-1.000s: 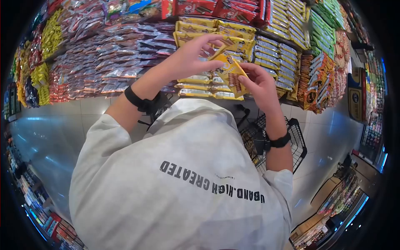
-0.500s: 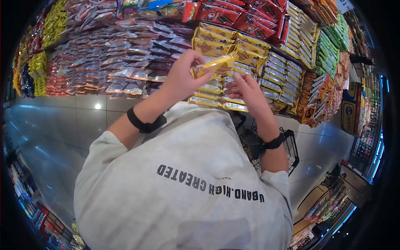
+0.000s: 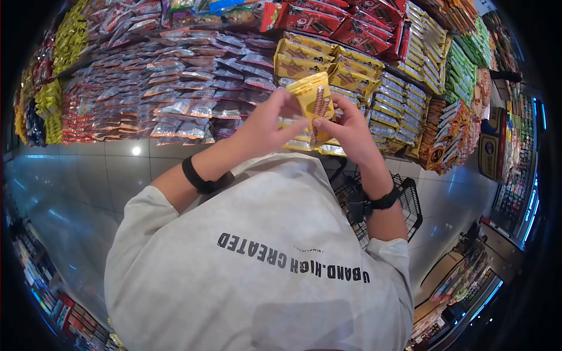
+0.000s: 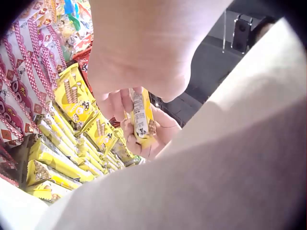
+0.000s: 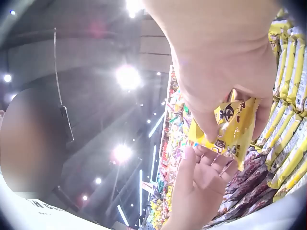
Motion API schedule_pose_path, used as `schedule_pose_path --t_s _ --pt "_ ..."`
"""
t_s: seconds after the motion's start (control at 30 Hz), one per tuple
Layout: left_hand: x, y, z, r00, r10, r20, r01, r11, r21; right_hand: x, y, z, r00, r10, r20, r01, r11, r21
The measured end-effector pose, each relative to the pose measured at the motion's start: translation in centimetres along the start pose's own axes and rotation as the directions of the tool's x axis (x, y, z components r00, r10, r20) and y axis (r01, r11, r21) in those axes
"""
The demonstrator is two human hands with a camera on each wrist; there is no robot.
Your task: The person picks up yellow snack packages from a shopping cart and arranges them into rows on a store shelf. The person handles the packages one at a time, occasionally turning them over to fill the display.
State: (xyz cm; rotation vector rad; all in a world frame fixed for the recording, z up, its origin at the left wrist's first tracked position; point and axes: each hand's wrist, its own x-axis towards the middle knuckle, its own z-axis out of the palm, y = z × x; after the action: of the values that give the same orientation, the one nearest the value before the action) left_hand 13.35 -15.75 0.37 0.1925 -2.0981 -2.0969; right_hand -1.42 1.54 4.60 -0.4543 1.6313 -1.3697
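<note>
Room above, crowding all round

The left grip [image 3: 266, 127] and right grip [image 3: 355, 133] flank a yellow packet [image 3: 318, 96], blocking the middle. Tight yellow rows [image 3: 404, 93] leave passage only above. Red packs [image 3: 357, 23] bar the far side, the shirt [image 3: 252, 245] the near, a wire basket [image 3: 413, 205] the near right. Room lies left, over tiled floor [image 3: 76, 181].

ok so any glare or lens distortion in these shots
Head: strong fisheye curve, dark corners, a glare spot on the floor tiles; left wrist: pale cloth partly washed out; right wrist: ceiling lights flare hard, with the yellow packet brightly lit.
</note>
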Motion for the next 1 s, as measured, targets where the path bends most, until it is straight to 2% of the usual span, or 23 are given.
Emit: schedule_pose_path --t_s 0.03,0.07,0.1,0.13,0.17,0.2,0.23,0.3,0.37,0.4,0.53,0.57,0.6,0.7,0.77,0.93,1.0 --pt "0.1 -0.2 -0.3 1.0 0.0 0.004 0.0 1.0 0.001 0.4 0.4 -0.2 1.0 -0.001 -0.004 0.001 1.0 0.002" --pt "0.3 -0.5 -0.5 0.991 0.009 -0.135 -0.002 0.999 0.05 1.1 0.7 -0.4 0.982 -0.183 -0.042 0.159 0.932 -0.325" --pt "0.5 -0.9 -0.8 0.962 0.026 -0.271 0.001 0.995 0.099 1.7 0.5 -0.4 0.933 -0.361 -0.019 0.272 0.736 -0.62" --pt "1.2 -1.3 -1.3 0.943 0.101 -0.316 -0.061 0.989 0.134 2.2 0.1 -0.3 0.932 -0.362 -0.024 0.27 0.737 -0.62" --pt "1.9 -1.6 -1.9 0.945 0.1 -0.312 -0.061 0.989 0.132 2.6 -0.5 -0.1 0.93 -0.365 -0.047 0.224 0.663 -0.715" --pt "2.6 -1.3 -2.6 0.942 0.155 -0.299 -0.064 0.954 0.294 3.2 -1.0 0.1 0.926 -0.371 -0.066 0.174 0.578 -0.797" --pt "3.3 -1.2 -3.2 0.937 0.209 -0.278 -0.066 0.891 0.449 4.0 -0.6 -0.1 0.926 -0.372 -0.068 0.174 0.578 -0.798" --pt "4.5 -1.2 -3.7 0.926 0.264 -0.269 -0.105 0.866 0.488 6.1 1.0 -0.6 0.85 -0.523 0.057 0.275 0.35 -0.895" --pt "5.5 -1.2 -4.1 0.912 0.381 -0.151 -0.156 0.663 0.732 7.5 1.4 -0.5 0.833 -0.545 0.091 0.296 0.303 -0.906" --pt "5.8 -1.4 -4.2 0.913 0.38 -0.148 -0.157 0.662 0.733 8.1 1.7 -0.5 0.818 -0.562 0.124 0.314 0.255 -0.914" --pt "6.6 -2.6 -4.1 0.928 0.371 -0.037 -0.175 0.521 0.836 9.4 2.6 -0.1 0.78 -0.614 0.122 0.329 0.237 -0.914" --pt "6.5 -2.9 -4.2 0.934 0.357 -0.006 -0.171 0.463 0.87 9.2 2.6 0.1 0.761 -0.636 0.129 0.315 0.189 -0.93" --pt "6.4 -3.0 -4.2 0.934 0.356 -0.001 -0.175 0.462 0.87 9.0 2.6 0.4 0.741 -0.657 0.136 0.298 0.141 -0.944" --pt "6.5 -3.2 -4.2 0.933 0.358 0.022 -0.17 0.385 0.907 8.6 2.7 0.6 0.713 -0.692 0.11 0.23 0.083 -0.97" --pt "6.3 -3.1 -4.3 0.937 0.347 0.035 -0.154 0.323 0.934 8.4 2.9 0.5 0.723 -0.687 0.07 0.204 0.116 -0.972" --pt "6.4 -2.7 -4.3 0.927 0.369 0.068 -0.183 0.288 0.94 7.8 3.8 -0.1 0.719 -0.694 -0.012 0.185 0.209 -0.96" --pt "6.3 -2.3 -4.2 0.924 0.376 0.077 -0.19 0.276 0.942 7.5 3.7 -0.1 0.759 -0.649 -0.04 0.184 0.273 -0.944"
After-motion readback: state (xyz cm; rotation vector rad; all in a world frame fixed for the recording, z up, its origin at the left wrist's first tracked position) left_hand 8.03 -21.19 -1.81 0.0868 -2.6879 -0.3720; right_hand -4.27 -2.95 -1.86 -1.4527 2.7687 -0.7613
